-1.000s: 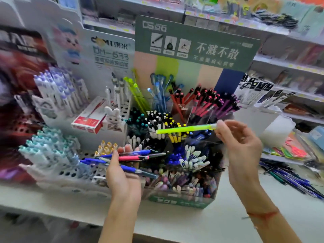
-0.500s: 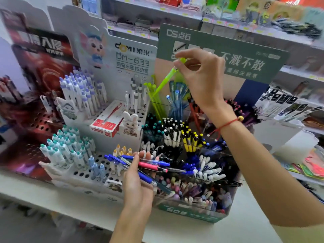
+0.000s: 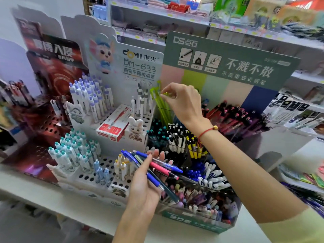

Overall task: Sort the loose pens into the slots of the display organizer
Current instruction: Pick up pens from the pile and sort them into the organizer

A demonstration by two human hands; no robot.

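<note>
Green DS sign (image 3: 228, 62), white DM-633 display (image 3: 138, 65)

R hand (image 3: 182, 100) has lowered the green pen (image 3: 162, 106) into the organizer's back slot w/ other greens.

Translucent lime plastic pens (image 3: 162, 106) gleam in the clear, glossy plastic slots of the display organizer (image 3: 198, 223), under its matt printed cardboard header (image 3: 245, 67). Glossy blue and pink plastic pens (image 3: 157, 168), smooth white shelf (image 3: 52, 199).

Stationery shop: stocked shelves (image 3: 157, 16), pen displays (image 3: 228, 64).
</note>
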